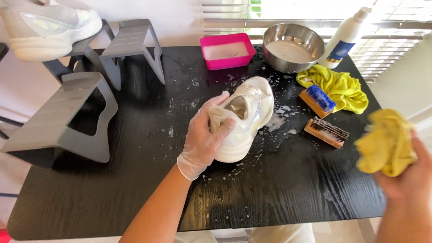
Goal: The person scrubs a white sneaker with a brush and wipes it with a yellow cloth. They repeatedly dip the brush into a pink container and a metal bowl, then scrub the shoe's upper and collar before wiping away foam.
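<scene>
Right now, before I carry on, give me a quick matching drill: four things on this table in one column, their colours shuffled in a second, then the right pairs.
Things:
1. sneaker under the left hand
2. cloth in the right hand
3. rectangular tub
4. round bowl

Colours:
A. pink
B. bare metal
C. white
D. yellow

Pairs: 1-C, 2-D, 3-A, 4-B

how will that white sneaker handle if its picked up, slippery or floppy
Probably slippery: suds fleck the black table around the white sneaker. Likely holds its shape; the chunky sole looks stiff. The left hand, gloved, already grips its heel.
</scene>
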